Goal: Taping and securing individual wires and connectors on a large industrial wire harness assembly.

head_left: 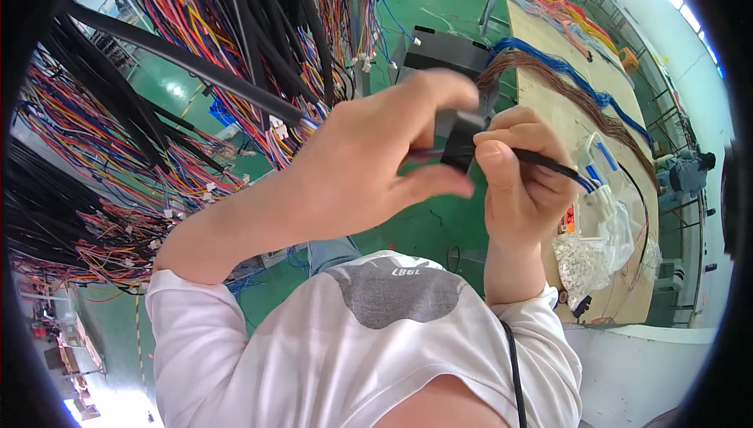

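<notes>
Both hands up in front of the chest, working one small part. Our left hand [353, 169] pinches a black connector block [459, 142] between thumb and fingers, the thumb running along its lower edge. Our right hand [522, 185] is closed around a black sleeved cable [549, 163], thumb pressed near the block's right face; blue wires [584, 182] show where the sleeve ends past the knuckles. The block sits between the two hands, held in the air, well above the green floor [423, 228].

Judgement on doing this well: we would keep the left pinch steady and square, feed the cable end straight into the block, not at an angle, and keep the right thumb close to the joint so the wire does not buckle. Whether the end is already seated we cannot tell; fingers hide it.

Around us: hanging bundles of coloured wires [196, 169] to the left, a long surface [565, 106] to the right carrying brown and blue wire bundles and a clear bag of small white parts [584, 259].
</notes>
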A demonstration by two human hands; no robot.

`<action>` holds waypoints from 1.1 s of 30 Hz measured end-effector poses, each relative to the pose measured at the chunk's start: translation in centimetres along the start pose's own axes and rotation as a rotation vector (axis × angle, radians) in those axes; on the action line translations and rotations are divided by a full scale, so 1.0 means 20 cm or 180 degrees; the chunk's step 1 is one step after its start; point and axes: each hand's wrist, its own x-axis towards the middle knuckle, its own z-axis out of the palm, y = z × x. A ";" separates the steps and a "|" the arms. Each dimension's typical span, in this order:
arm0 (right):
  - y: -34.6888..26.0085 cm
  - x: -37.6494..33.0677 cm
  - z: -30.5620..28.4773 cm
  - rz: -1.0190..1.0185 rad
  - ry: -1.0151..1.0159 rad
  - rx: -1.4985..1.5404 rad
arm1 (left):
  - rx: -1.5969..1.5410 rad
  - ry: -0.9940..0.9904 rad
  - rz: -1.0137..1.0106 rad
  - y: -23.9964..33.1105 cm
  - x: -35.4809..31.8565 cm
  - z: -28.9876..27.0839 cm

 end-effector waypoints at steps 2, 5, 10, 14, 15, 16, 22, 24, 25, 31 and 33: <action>0.00 0.01 0.01 -0.0001 0.0016 -0.0080 | -0.0233 -0.0192 -0.0697 0.01 0.00 0.00; 0.02 0.00 0.03 -0.0084 0.0053 0.0209 | -0.1636 -0.0494 -0.1792 -0.05 0.03 -0.01; 0.00 0.01 0.04 0.0124 0.0279 0.0694 | -0.2913 -0.0463 -0.2201 0.05 0.08 -0.07; -0.07 0.00 0.00 0.0945 0.0434 0.0972 | -0.2890 0.0308 -0.1883 0.07 0.02 -0.08; -0.08 0.01 0.00 0.1072 0.0339 0.1050 | -0.2185 0.0510 -0.0845 0.03 -0.03 -0.05; -0.08 0.02 0.02 0.1062 0.0316 0.1078 | -0.1444 0.0682 0.0168 0.01 -0.06 -0.04; -0.14 0.02 0.04 0.1100 0.0361 0.1155 | -0.0909 -0.0746 -0.1097 -0.01 -0.07 -0.07; -0.13 0.00 0.06 0.1053 0.0327 0.0294 | -0.0123 -0.0130 -0.1140 0.00 -0.04 -0.05; -0.12 0.00 0.09 0.0947 0.0205 0.0483 | 0.0502 -0.0042 -0.1252 0.03 -0.04 -0.07; -0.10 0.01 0.13 0.0708 0.0333 0.1073 | -0.2297 0.0207 -0.1638 0.03 -0.03 -0.11; -0.12 0.00 0.13 0.0878 0.0366 0.1227 | -0.2799 0.0345 -0.1826 0.08 -0.03 -0.13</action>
